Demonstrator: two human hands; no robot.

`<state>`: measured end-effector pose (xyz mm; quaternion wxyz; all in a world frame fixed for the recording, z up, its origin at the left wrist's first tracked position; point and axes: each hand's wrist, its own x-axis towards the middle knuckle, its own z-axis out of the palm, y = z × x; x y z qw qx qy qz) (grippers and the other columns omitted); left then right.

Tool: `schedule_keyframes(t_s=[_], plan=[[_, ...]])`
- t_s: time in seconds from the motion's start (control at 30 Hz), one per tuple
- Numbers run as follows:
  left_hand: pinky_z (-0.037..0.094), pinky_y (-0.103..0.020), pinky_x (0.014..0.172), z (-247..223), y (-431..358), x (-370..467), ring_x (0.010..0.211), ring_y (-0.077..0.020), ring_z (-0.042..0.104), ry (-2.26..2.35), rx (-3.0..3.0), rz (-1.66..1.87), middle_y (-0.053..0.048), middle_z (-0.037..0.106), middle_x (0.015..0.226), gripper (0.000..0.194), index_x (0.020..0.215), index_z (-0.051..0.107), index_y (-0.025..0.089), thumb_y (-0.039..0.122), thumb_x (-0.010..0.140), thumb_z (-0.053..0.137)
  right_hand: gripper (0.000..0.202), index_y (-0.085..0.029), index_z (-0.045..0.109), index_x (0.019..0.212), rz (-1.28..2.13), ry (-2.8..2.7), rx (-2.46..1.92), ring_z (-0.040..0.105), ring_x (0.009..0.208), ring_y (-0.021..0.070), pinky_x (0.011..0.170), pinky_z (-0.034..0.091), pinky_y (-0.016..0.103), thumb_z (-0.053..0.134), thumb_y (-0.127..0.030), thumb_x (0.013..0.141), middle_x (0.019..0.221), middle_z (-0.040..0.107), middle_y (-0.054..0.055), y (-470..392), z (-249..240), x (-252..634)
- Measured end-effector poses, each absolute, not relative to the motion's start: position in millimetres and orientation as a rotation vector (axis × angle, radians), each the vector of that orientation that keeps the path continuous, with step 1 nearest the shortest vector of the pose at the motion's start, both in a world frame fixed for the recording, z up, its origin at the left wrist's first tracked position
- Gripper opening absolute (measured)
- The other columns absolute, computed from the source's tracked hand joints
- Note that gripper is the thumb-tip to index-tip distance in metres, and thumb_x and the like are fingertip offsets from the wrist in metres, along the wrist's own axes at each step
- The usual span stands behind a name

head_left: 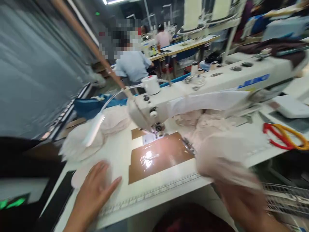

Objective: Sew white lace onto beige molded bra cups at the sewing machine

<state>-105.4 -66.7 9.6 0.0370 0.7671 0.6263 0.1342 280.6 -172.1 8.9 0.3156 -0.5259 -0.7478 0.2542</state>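
Observation:
My left hand (95, 185) lies on the white sewing table at the left, thumb stretched out and fingers flat. A small pale pink piece of fabric (79, 176) sits under or beside its fingers. At the right, my right hand (238, 196), smeared by motion, grips a pale beige piece of cloth (224, 158); the cloth covers most of the fingers. Between the hands, a shiny brown plate (159, 154) lies in front of the needle area of a white sewing machine (151, 109). More beige fabric (210, 125) is bunched beneath the machine's arm.
Red and yellow scissors (287, 137) lie at the right. Pale fabric bundles (84, 138) rest at the left behind a lit lamp (95, 129). A ruler strip (149, 195) runs along the table's front edge. A person in light blue (132, 64) sits farther back.

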Motion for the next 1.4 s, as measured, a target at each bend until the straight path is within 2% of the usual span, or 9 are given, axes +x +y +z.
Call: schedule_keyframes(t_s=[0.17, 0.3, 0.43, 0.53, 0.67, 0.8, 0.9, 1.03, 1.4], plan=[[0.053, -0.038, 0.095, 53, -117, -31, 0.114, -0.0297, 0.062, 0.979, 2.061, 0.248, -0.009, 0.062, 0.132, 0.082, 0.143, 0.046, 0.027, 0.055, 0.071, 0.075, 0.009, -0.022, 0.058, 0.079, 1.342, -1.951, -0.862, 0.061, 0.068, 0.0115, 0.063, 0.046, 0.021, 0.054, -0.016, 0.085, 0.077, 0.068, -0.003, -151, 12, 207], [0.052, -0.031, 0.084, 34, -123, -27, 0.091, -0.0206, 0.066, 1.294, 1.961, 0.433, -0.006, 0.071, 0.107, 0.039, 0.122, 0.063, 0.021, 0.021, 0.084, 0.057, 0.01, -0.025, 0.056, 0.08, 0.894, -1.878, -1.065, 0.063, 0.064, 0.014, 0.058, 0.045, 0.024, 0.058, -0.015, 0.08, 0.075, 0.067, -0.001, -149, 13, 220], [0.051, -0.032, 0.076, 15, -127, -46, 0.085, -0.0219, 0.063, 1.463, 1.721, 0.557, -0.008, 0.069, 0.092, 0.027, 0.099, 0.07, 0.017, 0.033, 0.09, 0.051, 0.009, -0.027, 0.057, 0.082, 0.595, -1.648, -1.327, 0.066, 0.076, 0.0195, 0.066, 0.05, 0.03, 0.063, -0.021, 0.08, 0.085, 0.069, 0.002, -142, 12, 236], [0.052, -0.033, 0.076, 18, -134, -34, 0.081, -0.0223, 0.065, 0.864, 1.35, 0.511, -0.01, 0.069, 0.093, 0.051, 0.126, 0.062, 0.019, 0.054, 0.09, 0.054, 0.007, -0.024, 0.059, 0.082, 1.088, -1.645, -1.292, 0.063, 0.074, 0.0188, 0.066, 0.049, 0.03, 0.06, -0.03, 0.085, 0.085, 0.067, 0.003, -132, 9, 224], [0.054, -0.035, 0.076, 25, -139, -12, 0.077, -0.0191, 0.068, 0.453, 1.146, 0.5, -0.014, 0.061, 0.122, 0.113, 0.155, 0.005, 0.034, 0.069, 0.07, 0.07, 0.019, -0.021, 0.055, 0.083, 2.001, -1.345, -0.91, 0.051, 0.061, 0.0118, 0.054, 0.039, 0.023, 0.059, -0.038, 0.087, 0.071, 0.056, -0.002, -125, 1, 205], [0.051, -0.026, 0.071, 23, -130, -14, 0.077, -0.013, 0.06, 0.81, 1.326, 0.756, -0.01, 0.056, 0.124, 0.106, 0.152, 0.024, 0.037, 0.056, 0.065, 0.082, 0.022, -0.02, 0.053, 0.08, 2.275, -1.061, -0.736, 0.046, 0.059, 0.0086, 0.056, 0.035, 0.023, 0.067, -0.036, 0.082, 0.071, 0.053, -0.004, -128, -4, 204], [0.05, -0.031, 0.084, 18, -122, -19, 0.098, -0.0217, 0.059, 0.997, 1.353, 0.687, -0.011, 0.059, 0.121, 0.083, 0.139, 0.049, 0.026, 0.048, 0.066, 0.082, 0.023, -0.019, 0.054, 0.078, 2.238, -1.013, -0.779, 0.045, 0.057, 0.0086, 0.055, 0.037, 0.023, 0.072, -0.035, 0.078, 0.069, 0.051, -0.004, -128, -1, 206], [0.045, -0.025, 0.067, 8, -119, -25, 0.071, -0.0136, 0.055, 0.981, 1.094, 0.596, -0.004, 0.062, 0.082, 0.036, 0.097, 0.067, 0.014, 0.047, 0.082, 0.068, 0.035, -0.022, 0.047, 0.073, 1.81, -0.956, -1.095, 0.039, 0.052, 0.008, 0.046, 0.036, 0.021, 0.079, -0.038, 0.069, 0.064, 0.046, -0.006, -124, -1, 207], [0.034, -0.023, 0.06, -9, -123, -2, 0.063, -0.0114, 0.035, 1.329, 1.047, 1.125, 0.003, 0.038, 0.064, 0.041, 0.068, 0.044, 0.018, 0.046, 0.098, 0.044, 0.045, -0.023, 0.069, 0.091, 1.537, -1.3, -1.103, 0.064, 0.073, 0.0203, 0.063, 0.052, 0.03, 0.042, -0.058, 0.093, 0.085, 0.069, 0.006, -109, -10, 208]])
